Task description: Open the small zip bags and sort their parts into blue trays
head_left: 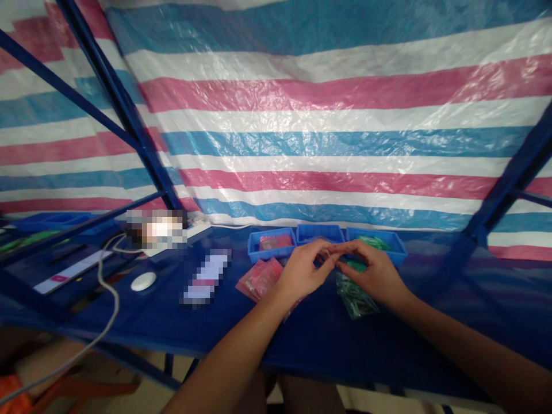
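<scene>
My left hand and my right hand meet at the fingertips above the blue table, in front of the bins. Both are closed in a pinch; whatever lies between the fingers is too small to make out. Under and beside my left hand lie pink plastic packets. Green plastic packets lie below my right hand. Behind stand three blue bins: the left bin holds pink packets, the right bin green ones. My hands partly hide the middle bin.
Left of the pink packets lies a flat pixelated item. Farther left are a white mouse-like oval object, a white cable and a power strip. Blue frame posts stand before a striped tarpaulin.
</scene>
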The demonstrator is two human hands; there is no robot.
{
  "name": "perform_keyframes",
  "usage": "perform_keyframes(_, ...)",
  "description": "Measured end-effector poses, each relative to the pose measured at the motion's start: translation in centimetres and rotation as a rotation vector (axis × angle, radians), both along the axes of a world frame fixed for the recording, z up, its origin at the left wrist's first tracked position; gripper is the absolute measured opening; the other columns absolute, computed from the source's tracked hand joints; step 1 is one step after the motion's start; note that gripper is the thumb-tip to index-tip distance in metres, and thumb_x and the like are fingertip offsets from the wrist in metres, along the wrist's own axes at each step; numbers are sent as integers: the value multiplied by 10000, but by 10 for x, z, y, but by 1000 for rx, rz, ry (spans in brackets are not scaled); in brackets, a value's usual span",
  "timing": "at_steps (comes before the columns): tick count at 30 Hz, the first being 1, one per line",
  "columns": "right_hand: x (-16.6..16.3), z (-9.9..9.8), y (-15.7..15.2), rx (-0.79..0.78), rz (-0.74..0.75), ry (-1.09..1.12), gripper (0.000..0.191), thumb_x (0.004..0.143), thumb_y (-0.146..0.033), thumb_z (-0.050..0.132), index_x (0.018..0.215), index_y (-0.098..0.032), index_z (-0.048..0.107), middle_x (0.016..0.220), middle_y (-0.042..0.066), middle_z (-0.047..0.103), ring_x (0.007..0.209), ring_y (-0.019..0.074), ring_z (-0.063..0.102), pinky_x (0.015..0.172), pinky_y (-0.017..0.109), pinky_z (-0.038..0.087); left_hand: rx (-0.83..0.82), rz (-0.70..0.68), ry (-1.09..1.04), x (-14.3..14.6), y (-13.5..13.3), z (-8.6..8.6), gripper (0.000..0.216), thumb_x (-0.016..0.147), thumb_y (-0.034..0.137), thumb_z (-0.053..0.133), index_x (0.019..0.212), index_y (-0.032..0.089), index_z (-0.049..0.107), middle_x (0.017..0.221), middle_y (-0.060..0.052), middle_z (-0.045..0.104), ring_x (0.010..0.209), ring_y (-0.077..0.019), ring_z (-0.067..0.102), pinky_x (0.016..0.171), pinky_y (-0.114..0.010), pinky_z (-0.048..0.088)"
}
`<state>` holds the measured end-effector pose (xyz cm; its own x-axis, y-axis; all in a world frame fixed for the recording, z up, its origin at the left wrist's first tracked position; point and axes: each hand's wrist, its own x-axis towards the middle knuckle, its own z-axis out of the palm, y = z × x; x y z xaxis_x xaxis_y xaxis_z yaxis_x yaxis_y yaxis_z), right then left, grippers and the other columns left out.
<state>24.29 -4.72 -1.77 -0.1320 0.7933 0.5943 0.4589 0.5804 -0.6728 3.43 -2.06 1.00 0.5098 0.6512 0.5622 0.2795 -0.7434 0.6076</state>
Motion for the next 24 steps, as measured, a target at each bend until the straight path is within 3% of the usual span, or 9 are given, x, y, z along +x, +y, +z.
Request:
perform_keyframes(7, -2, -4, 1, 16, 29, 95, 229, 923, -377, 763, 1128, -292, 706, 1111, 79, 743, 1035, 294, 737, 999, 510, 611, 226, 89, 42, 0, 8, -16, 161, 971, 160, 577, 1102, 210, 658, 1056, -69, 732, 1040, -217, 708, 971, -357, 567)
perform_keyframes(12, -2, -8, 3, -18, 15, 200, 256, 947, -410, 741, 1148, -284, 645, 1096, 80, 707, 946, 257, 727, 913, 458, 633, 323, 62, 87, 3, 4, -19, 146, 991, 171, 543, 1092, 207, 641, 1072, -89, 741, 1043, -236, 703, 970, -396, 566)
perform_keyframes(18, -5, -5, 1, -14, 27, 237, 317, 958, -390, 724, 1242, -301, 618, 1161, 86, 642, 1017, 248, 700, 877, 396, 636, 389, 77, 149, 8, -1, -23, 197, 1019, 199, 517, 1186, 208, 621, 1180, -90, 748, 1097, -247, 700, 991, -408, 550)
perform_keyframes(24, -6, -3, 2, -75, 45, 268, 427, 944, -375, 746, 1336, -314, 586, 1281, 92, 652, 963, 220, 718, 914, 409, 632, 423, 135, 227, 9, -1, -22, 200, 1022, 206, 511, 1181, 201, 631, 1157, -99, 746, 1075, -254, 695, 970, -418, 546)
